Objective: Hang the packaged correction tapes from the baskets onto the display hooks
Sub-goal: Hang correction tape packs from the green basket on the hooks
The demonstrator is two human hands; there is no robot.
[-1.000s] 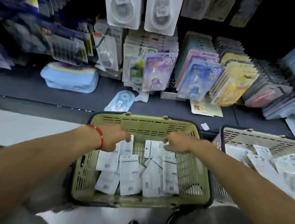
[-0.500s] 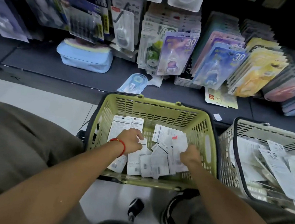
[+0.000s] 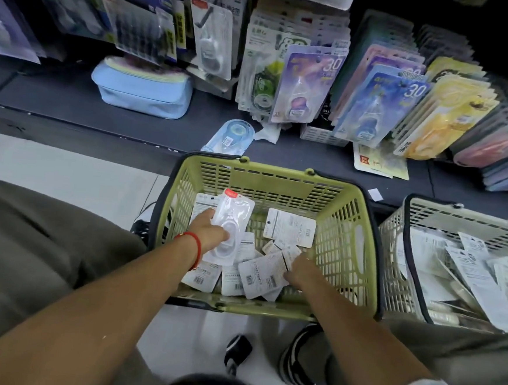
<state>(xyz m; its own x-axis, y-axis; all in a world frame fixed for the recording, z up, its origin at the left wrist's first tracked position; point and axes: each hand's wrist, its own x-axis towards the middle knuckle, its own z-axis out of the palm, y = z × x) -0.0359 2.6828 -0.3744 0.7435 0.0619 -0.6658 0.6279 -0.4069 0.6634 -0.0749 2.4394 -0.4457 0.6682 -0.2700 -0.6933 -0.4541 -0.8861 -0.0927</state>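
Note:
A green basket [image 3: 347, 230] on the floor holds several white packaged correction tapes lying mostly face down. My left hand [image 3: 210, 230], a red band on its wrist, grips one clear-fronted packaged correction tape [image 3: 232, 221] with a red top tab, lifted face up above the pile. My right hand [image 3: 300, 269] reaches into the basket's right side and its fingers pinch the edge of a face-down pack [image 3: 263, 272]. Display hooks at the top carry rows of hanging packs [image 3: 307, 84].
A second, white basket [image 3: 401, 234] full of packs stands to the right. A light blue pouch [image 3: 142, 89], a loose blue tape pack [image 3: 230, 135] and a yellow card [image 3: 379, 162] lie on the dark bottom shelf. My knees and shoes flank the baskets.
My left hand has picked a pack out of the pile and turned it face up. My right hand has slid lower right in the basket onto another pack. The camera tilted down.

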